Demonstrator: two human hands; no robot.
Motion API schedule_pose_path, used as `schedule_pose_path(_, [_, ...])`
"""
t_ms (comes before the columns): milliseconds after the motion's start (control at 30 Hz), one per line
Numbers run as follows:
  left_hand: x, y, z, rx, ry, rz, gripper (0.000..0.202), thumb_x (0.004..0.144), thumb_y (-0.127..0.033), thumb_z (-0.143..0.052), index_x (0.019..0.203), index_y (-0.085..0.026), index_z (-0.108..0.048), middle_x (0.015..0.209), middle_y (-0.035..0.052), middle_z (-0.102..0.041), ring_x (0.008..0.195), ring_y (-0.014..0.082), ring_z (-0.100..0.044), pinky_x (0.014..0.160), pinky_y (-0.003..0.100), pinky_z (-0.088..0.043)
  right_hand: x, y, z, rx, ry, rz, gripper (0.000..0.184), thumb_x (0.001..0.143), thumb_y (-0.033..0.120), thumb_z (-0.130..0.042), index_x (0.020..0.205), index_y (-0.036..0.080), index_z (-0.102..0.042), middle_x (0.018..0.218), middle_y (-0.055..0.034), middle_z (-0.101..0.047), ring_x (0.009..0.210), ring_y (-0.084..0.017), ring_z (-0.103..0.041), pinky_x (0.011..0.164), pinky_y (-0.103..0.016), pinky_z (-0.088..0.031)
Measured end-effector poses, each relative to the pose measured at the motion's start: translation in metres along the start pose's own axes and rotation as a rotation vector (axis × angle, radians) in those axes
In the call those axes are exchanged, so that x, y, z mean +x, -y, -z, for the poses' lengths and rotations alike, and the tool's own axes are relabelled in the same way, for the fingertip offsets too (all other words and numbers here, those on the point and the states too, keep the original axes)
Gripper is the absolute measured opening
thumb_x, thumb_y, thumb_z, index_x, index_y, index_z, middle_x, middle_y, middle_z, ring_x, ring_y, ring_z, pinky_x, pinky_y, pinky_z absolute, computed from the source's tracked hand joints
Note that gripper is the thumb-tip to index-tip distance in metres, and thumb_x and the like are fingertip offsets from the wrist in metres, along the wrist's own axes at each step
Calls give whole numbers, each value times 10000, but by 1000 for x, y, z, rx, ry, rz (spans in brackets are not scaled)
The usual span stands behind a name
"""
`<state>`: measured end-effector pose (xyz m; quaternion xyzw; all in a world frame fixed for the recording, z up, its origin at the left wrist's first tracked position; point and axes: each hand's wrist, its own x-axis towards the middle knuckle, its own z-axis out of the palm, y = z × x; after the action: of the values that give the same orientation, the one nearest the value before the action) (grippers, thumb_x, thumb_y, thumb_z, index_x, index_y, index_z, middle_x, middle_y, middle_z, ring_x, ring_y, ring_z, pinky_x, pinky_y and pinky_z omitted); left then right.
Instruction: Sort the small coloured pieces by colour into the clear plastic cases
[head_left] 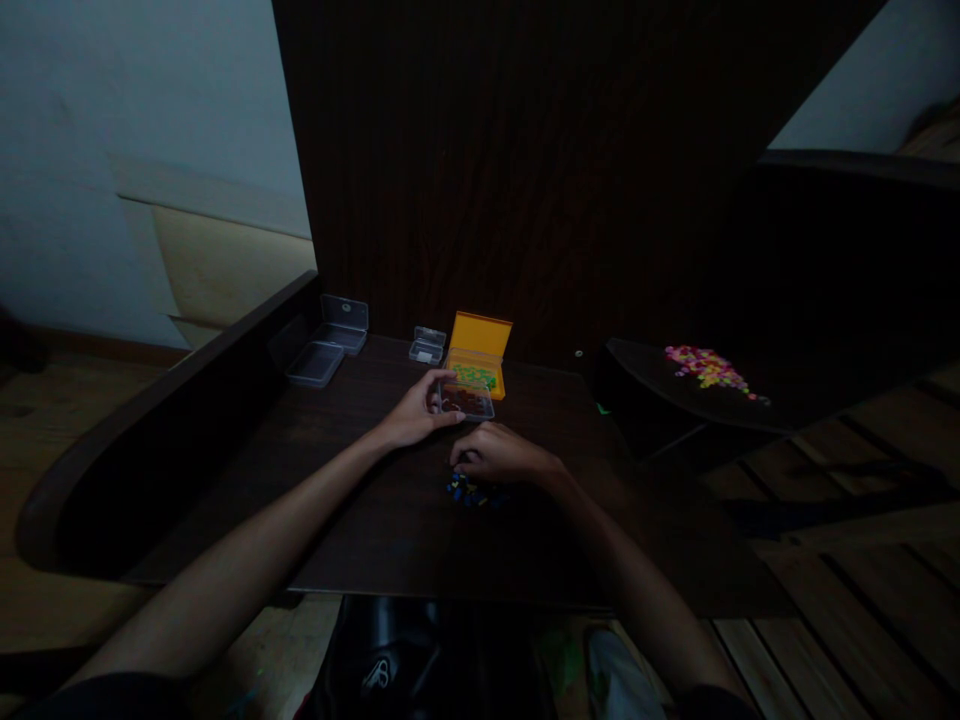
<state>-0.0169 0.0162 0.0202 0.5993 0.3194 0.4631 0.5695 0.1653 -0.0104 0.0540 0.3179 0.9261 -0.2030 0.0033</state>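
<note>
My left hand [415,411] is closed on the left end of a clear plastic box [486,405], thumb at the near side and fingers at the far side. Small dark reddish pieces lie inside the box. Close below it, my right hand [501,453] has its fingers curled together, and whatever may be between the fingertips is hidden. Under those fingertips a pile of small blue and yellow pieces [472,490] lies on the dark wooden surface [360,530]. Just behind the clear box stands a yellow box [484,335], lid up, with small green pieces [474,376] in it.
A small clear case [427,345] stands open left of the yellow box. Larger clear cases [343,325] lie farther left beside the raised dark side rail [187,395]. At right, pink and yellow pieces [709,368] are heaped on another dark surface. A tall dark panel [525,180] rises behind.
</note>
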Motion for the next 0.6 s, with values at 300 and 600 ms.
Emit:
schedule_pose_path(300, [0,-2,-1,4,-10,7,663,642,-170,-775,1209,-164,-432,1091,91,-626,941,184,-643,875,375,-503,4,-3,-2,10,-22,-24,88,781,180,-624,855,163,-671,630,47,-562,575,-71,-483,579,-189,-308])
schedule_pose_path(600, [0,0,1,23,-17,1,648,633,-165,-775,1192,-165,-446,1124,93,-610,901,165,-642,837,344,-517,5,-9,-1,109,8,-34,130,755,205,-691,873,153,-681,617,54,-547,559,-67,-481,552,-180,-320])
